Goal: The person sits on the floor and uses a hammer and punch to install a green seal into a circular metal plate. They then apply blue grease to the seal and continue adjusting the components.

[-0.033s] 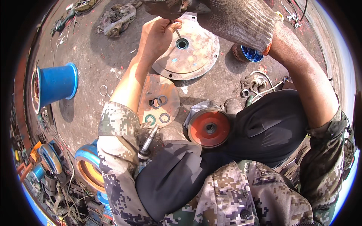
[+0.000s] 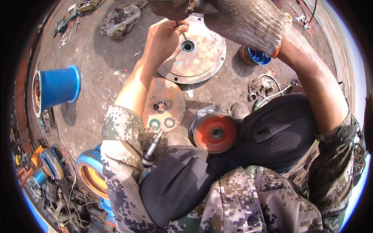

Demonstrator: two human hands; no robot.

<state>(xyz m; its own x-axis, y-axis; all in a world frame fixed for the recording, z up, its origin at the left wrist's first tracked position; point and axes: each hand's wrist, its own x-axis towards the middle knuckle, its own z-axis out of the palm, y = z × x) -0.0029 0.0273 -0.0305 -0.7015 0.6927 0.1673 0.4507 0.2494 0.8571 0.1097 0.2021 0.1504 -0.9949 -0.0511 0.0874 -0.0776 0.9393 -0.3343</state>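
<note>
Stained ground [image 2: 91,106] carries one large disc [image 2: 204,58] near the top; the left hand [image 2: 165,37] pinches one rod [image 2: 184,36], its lower end at the rim of the disc's single central hole [image 2: 187,46]. One glove [image 2: 256,25] covers the right hand [image 2: 243,21] near the disc; how its fingers stand, I cannot tell. Nearer are one rusty plate [image 2: 171,91] bearing four rings [image 2: 165,122], three dark and one green, then one shaft [image 2: 154,146] and, between two legs [image 2: 171,174], one red wheel [image 2: 205,134]. One blue tube [image 2: 58,87] is at left, one can [image 2: 247,55] at right.

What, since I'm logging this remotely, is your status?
Left hand pinching thin rod, lower end at center hole of round plate. Gloved right hand: grip unclear. Glove partly hides plate.
</note>
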